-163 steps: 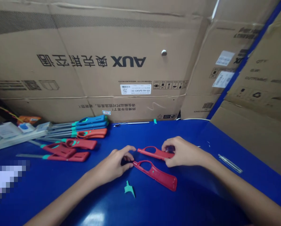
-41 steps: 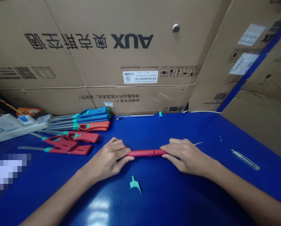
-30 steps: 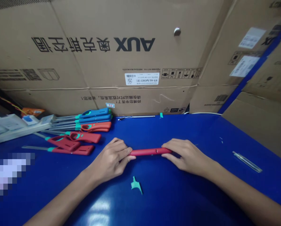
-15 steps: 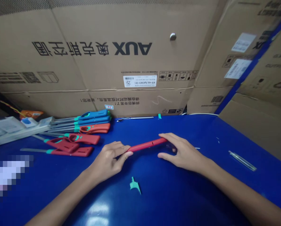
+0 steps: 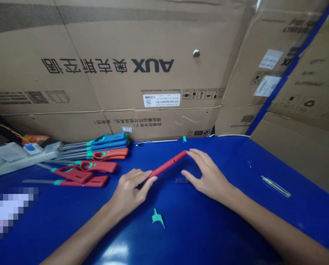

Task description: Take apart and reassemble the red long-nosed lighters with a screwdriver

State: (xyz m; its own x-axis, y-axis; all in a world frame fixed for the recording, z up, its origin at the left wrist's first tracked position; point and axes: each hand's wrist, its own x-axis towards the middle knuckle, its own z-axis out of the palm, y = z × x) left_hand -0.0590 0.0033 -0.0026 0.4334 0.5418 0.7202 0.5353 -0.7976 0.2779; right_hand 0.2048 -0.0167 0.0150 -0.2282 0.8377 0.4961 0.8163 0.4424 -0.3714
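Note:
My left hand (image 5: 133,189) pinches the near end of a red lighter handle (image 5: 167,166) between thumb and fingers. The handle is seen edge-on, tilted up toward the right above the blue table (image 5: 208,228). My right hand (image 5: 210,175) has its fingertips at the handle's far end, while its thumb stands apart from it. On the table beside the right thumb lies a short clear plastic piece (image 5: 181,180), partly covered by the hand. A teal trigger-like piece (image 5: 158,218) rests on the table in front of my hands.
At the left lie several assembled lighters, red (image 5: 98,166) and blue (image 5: 109,138), near a white power strip (image 5: 23,162). A clear tube (image 5: 276,186) is on the right. Along the cardboard wall (image 5: 112,88) lie a thin metal rod (image 5: 164,141) and a small teal piece (image 5: 184,138).
The handle's far end has tilted up and leftward, with the right hand moving along. The clear plastic piece beside the right thumb now shows more plainly. The view has shifted slightly.

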